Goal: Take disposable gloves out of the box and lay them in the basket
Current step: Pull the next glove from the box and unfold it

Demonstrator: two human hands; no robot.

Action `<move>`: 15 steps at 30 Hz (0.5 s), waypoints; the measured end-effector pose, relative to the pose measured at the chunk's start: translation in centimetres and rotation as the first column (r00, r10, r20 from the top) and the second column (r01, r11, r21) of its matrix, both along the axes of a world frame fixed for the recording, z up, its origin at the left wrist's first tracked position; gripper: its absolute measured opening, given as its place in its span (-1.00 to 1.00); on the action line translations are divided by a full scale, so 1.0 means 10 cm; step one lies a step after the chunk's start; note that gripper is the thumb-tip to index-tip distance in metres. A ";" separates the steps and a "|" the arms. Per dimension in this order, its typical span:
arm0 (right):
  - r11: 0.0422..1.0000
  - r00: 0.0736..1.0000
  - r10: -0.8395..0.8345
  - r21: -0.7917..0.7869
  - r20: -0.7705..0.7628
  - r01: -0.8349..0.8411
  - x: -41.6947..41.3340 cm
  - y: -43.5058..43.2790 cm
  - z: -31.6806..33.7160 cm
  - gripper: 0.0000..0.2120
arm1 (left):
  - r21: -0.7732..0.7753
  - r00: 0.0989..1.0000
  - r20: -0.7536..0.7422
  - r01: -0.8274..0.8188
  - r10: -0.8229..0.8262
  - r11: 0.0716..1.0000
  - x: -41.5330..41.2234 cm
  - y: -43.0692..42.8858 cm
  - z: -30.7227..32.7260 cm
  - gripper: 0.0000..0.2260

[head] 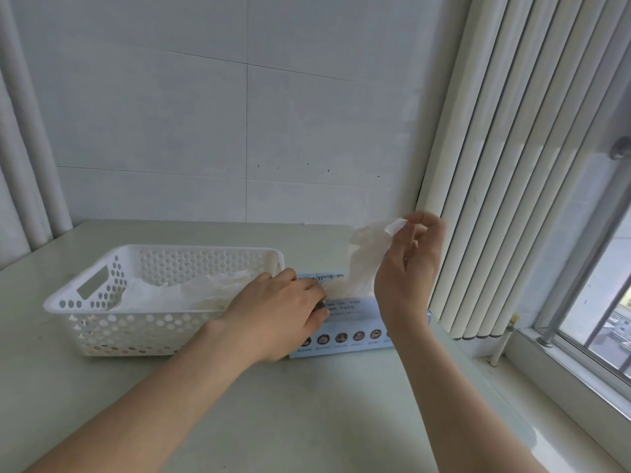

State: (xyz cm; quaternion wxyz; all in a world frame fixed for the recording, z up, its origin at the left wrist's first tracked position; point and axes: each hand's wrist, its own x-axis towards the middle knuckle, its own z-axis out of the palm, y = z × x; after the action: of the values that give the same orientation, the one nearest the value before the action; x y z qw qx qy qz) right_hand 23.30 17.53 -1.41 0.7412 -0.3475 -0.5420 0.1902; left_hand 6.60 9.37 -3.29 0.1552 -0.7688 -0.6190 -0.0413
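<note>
My right hand (409,268) pinches the glove (365,264) by its top edge, its tail in the box (351,322) near the tabletop's (307,421) right edge, which my left hand (280,302) grips; it looks featherlight, limp and clingy, so a firm pinch on that edge suits.

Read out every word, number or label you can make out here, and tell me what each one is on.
"护手": large blue print on top of the glove box; the left hand covers the characters before it, and the glove hides most of the next.
Small print lower on the glove box top: too blurred to read.
Captions under the round icons on the glove box front: too small to read.
Basket: no text visible.
</note>
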 end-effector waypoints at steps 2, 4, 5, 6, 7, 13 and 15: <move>0.998 0.999 -0.035 0.050 -0.023 0.036 0.00 -0.05 0.04 -0.90 | 0.000 1.000 -0.001 0.004 -0.004 1.000 0.00 -0.01 0.00 -0.59; 0.992 0.998 -0.049 0.118 -0.026 0.052 -0.01 -0.11 0.10 -0.91 | 0.009 1.000 -0.008 0.007 -0.007 1.000 0.00 -0.01 0.00 -0.59; 0.985 0.998 -0.062 0.160 -0.018 0.064 -0.01 -0.14 0.12 -0.91 | 0.018 1.000 -0.015 0.006 -0.005 1.000 0.01 -0.01 -0.01 -0.59; 0.976 0.997 -0.081 0.204 -0.007 0.080 -0.02 -0.18 0.15 -0.91 | 0.025 1.000 -0.012 0.005 -0.004 1.000 0.01 -0.01 -0.02 -0.59; 0.965 0.995 -0.098 0.245 0.005 0.094 -0.03 -0.22 0.17 -0.90 | 0.035 1.000 -0.001 0.006 -0.006 0.999 0.00 0.00 -0.03 -0.58; 0.961 0.999 0.029 0.274 0.040 -0.039 -0.15 -0.34 0.20 -0.86 | 0.139 0.982 0.173 0.050 -0.073 0.989 -0.01 -0.04 0.10 -0.54; 0.977 0.994 0.093 0.184 0.063 -0.104 -0.19 -0.35 0.18 -0.87 | 0.268 0.924 0.357 0.036 -0.134 0.963 0.03 -0.06 0.20 -0.63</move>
State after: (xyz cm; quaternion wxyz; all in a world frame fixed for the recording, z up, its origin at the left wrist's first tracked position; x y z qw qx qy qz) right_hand 21.43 14.07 0.39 0.7453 -0.2539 -0.5940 0.1652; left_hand 6.92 8.80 -1.32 0.1312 -0.7468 -0.5923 -0.2725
